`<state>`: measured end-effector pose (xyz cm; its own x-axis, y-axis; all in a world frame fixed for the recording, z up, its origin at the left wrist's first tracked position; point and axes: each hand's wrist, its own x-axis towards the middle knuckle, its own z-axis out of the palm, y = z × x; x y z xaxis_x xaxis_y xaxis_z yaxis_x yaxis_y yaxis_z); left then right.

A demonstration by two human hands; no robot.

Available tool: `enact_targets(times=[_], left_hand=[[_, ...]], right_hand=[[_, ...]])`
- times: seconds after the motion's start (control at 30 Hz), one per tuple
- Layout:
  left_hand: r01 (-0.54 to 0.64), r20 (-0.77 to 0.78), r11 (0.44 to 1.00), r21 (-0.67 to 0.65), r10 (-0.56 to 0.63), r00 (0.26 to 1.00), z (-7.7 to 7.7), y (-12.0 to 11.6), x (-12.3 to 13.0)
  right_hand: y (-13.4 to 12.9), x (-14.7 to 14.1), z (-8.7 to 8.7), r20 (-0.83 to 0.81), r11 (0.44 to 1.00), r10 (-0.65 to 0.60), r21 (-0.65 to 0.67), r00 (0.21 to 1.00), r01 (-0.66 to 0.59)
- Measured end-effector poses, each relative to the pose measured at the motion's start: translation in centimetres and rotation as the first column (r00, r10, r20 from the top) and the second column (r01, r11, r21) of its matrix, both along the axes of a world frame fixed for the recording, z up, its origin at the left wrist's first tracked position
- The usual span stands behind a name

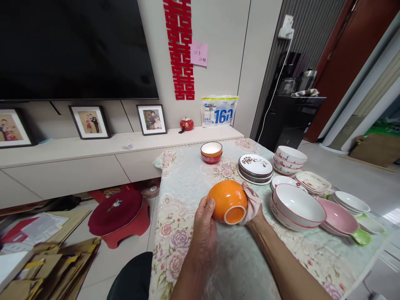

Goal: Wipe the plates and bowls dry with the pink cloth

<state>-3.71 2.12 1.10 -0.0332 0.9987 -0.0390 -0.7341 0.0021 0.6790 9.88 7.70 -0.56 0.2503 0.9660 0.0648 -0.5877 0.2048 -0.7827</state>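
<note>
An orange bowl (225, 197) is tilted on its side above the table, its pale-rimmed foot facing me. My left hand (205, 221) grips its left edge, thumb on the outside. Against the right side of the bowl, my right hand (256, 216) presses a pink cloth (251, 202); most of its fingers are hidden behind the cloth and bowl. Beyond the bowl, two small bowls (211, 153), orange over red, sit nested. To the right is a stack of brown-rimmed plates (255, 166).
White bowls (298, 206) with red rims, stacked bowls (289, 159), pink dishes (337, 216) and small plates fill the table's right side. The flowered tablecloth (175, 237) covers the table. A red stool (117, 212) and a black seat (134, 279) stand left. Behind is a white cabinet (146, 146).
</note>
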Motion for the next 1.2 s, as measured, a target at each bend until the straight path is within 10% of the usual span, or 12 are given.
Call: enact_targets(times=[0.23, 0.4, 0.53, 0.67, 0.8, 0.9, 1.0, 1.2], left_hand=[[0.035, -0.298, 0.986, -0.165, -0.084, 0.951, -1.0, -0.8, 0.6], [0.16, -0.062, 0.973, -0.164, -0.172, 0.983, -0.4, -0.7, 0.9], [0.148, 0.151, 0.983, -0.107, -0.131, 0.98, -0.3, 0.0, 0.3], [0.109, 0.197, 0.988, -0.109, -0.086, 0.977, -0.8, 0.5, -0.5], [0.035, 0.128, 0.996, -0.084, -0.024, 0.991, -0.9, 0.6, -0.6], [0.018, 0.09, 0.998, -0.052, -0.013, 0.996, -0.5, 0.5, -0.6], [0.08, 0.06, 0.995, -0.056, -0.076, 0.995, -0.1, 0.4, -0.8], [0.199, -0.008, 0.978, -0.054, -0.2, 0.98, -0.2, 0.0, -0.6]], right_hand=[[0.2, 0.4, 1.1, -0.008, 0.987, -0.149, -0.059, 0.989, 0.148], [-1.0, 0.3, 1.3, 0.474, 0.948, -0.316, 0.122, 0.822, 0.294], [-2.7, -0.8, 1.6, 0.799, 0.905, -0.372, 0.426, 0.473, -0.008], [-3.7, -1.6, 2.3, 0.866, 0.824, -0.358, 0.469, 0.351, -0.318], [-3.7, -1.3, 2.8, 0.892, 0.882, -0.089, 0.277, 0.443, -0.382], [-3.2, -0.8, 2.9, 0.736, 0.951, 0.07, 0.155, 0.673, -0.269], [-2.4, -0.1, 3.0, 0.485, 0.999, -0.018, 0.05, 0.874, -0.007], [-1.3, 1.2, 3.5, 0.134, 0.968, -0.244, 0.085, 0.96, 0.234]])
